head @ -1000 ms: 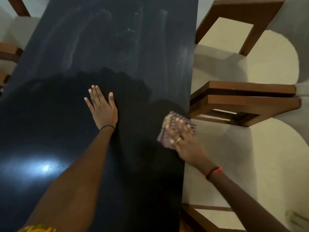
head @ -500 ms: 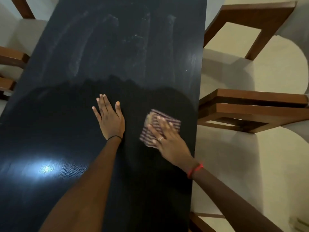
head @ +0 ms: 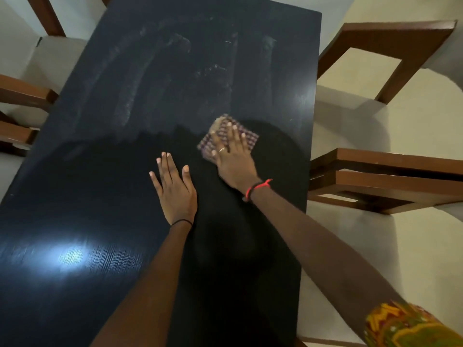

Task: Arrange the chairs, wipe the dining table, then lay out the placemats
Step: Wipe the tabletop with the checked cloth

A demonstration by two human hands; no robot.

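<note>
Checked cloth (head: 229,139) lies under flat right hand (head: 231,156); left hand (head: 175,191) splayed.

A: The table (head: 125,196) is near black, with pale grey smears at the far end!

B: The cloth (head: 250,141) shows a small maroon-and-white check. There's a red cord (head: 258,187) on one wrist and a thin black band (head: 181,222) on the other.

A: Brown wooden chairs (head: 390,171), cream floor (head: 413,246), and a yellow, green and orange print sleeve (head: 406,326)!

A red cord (head: 258,187), ring (head: 222,149), thin black band (head: 181,222), and perhaps a patterned sleeve (head: 406,326).
</note>
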